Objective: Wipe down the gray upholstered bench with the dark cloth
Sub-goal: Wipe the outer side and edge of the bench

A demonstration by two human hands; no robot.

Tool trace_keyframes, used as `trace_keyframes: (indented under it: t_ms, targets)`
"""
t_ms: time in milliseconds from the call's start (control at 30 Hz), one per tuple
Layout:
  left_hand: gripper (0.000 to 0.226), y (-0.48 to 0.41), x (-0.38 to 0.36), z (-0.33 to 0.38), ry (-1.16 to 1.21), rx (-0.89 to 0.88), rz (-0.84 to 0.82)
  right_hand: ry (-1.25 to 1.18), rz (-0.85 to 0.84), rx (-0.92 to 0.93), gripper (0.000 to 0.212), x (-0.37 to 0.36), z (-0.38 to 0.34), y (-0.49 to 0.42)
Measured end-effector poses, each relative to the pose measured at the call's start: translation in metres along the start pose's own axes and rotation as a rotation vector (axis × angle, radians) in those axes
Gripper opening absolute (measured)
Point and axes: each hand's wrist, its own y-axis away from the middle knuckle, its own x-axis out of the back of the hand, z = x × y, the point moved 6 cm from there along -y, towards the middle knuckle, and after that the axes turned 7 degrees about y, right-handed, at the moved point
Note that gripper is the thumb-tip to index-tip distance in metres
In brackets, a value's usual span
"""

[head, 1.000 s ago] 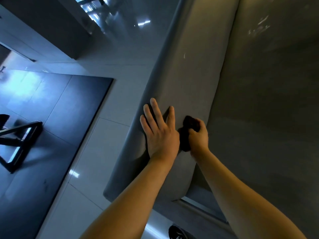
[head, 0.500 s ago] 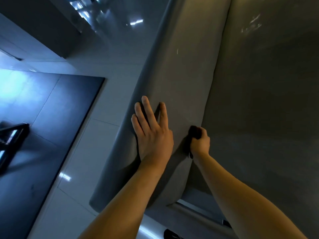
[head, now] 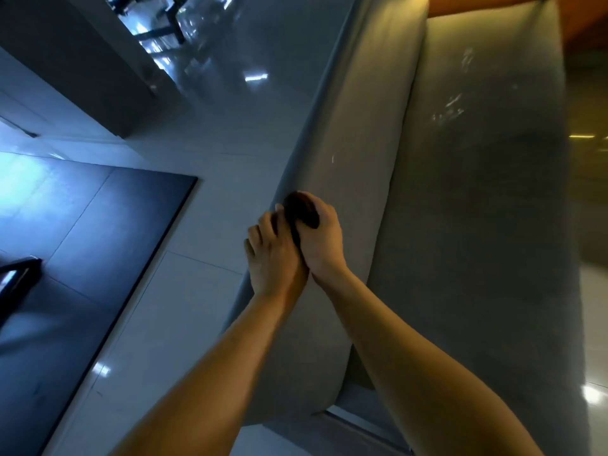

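Observation:
The gray upholstered bench [head: 358, 133] runs from the bottom centre up to the top right, its backrest [head: 477, 209] on the right. My right hand [head: 324, 245] grips the balled dark cloth [head: 301, 210] and presses it on the seat cushion at its front left edge. My left hand [head: 271, 258] sits right beside it, touching it, with the fingers bent down over the cushion's front edge. Both forearms reach in from the bottom. Pale scuff marks show higher up on the backrest.
Glossy pale floor tiles [head: 184, 291] lie left of the bench. A dark floor panel [head: 98, 245] covers the left side, with a black metal frame [head: 16, 278] at its edge. A dark wall block [head: 65, 60] stands at top left. An orange surface [head: 585, 21] borders the top right.
My right hand has carried the cloth from the seam by the backrest across the seat to the front edge. My left hand slid to that edge and its flat fingers bent over it.

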Motion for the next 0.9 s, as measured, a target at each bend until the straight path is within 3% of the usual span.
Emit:
trace_keyframes:
  t_ms: [100, 167, 300, 500, 567, 667, 800, 900]
  targets:
    - [0.074, -0.003, -0.004, -0.001, -0.028, -0.018, -0.032, 0.133, -0.040, 0.095, 0.040, -0.002, -0.015, -0.009]
    - [0.074, -0.003, -0.008, -0.002, -0.042, -0.024, 0.013, 0.161, 0.043, 0.072, 0.039, 0.005, 0.000, -0.016]
    - [0.071, -0.005, -0.012, -0.004, -0.030, -0.023, 0.063, 0.048, 0.177, -0.340, 0.048, 0.025, 0.078, -0.021]
    - [0.069, -0.005, -0.013, -0.004, -0.009, -0.012, 0.048, 0.053, 0.185, -0.665, 0.044, 0.041, 0.120, -0.009]
    - [0.069, -0.006, -0.011, -0.005, 0.032, -0.003, 0.035, 0.028, 0.160, -0.564, 0.047, 0.034, 0.096, -0.011]
    - [0.067, -0.006, -0.008, -0.005, 0.104, 0.017, 0.024, -0.091, 0.095, -0.258, 0.042, 0.023, 0.038, -0.016]
    - [0.064, -0.005, -0.002, -0.004, 0.123, 0.029, 0.021, 0.158, -0.055, 0.127, 0.042, 0.002, -0.018, -0.023]
    - [0.062, -0.006, -0.004, -0.006, 0.107, 0.016, 0.051, 0.184, -0.004, 0.201, 0.041, 0.003, -0.012, -0.022]
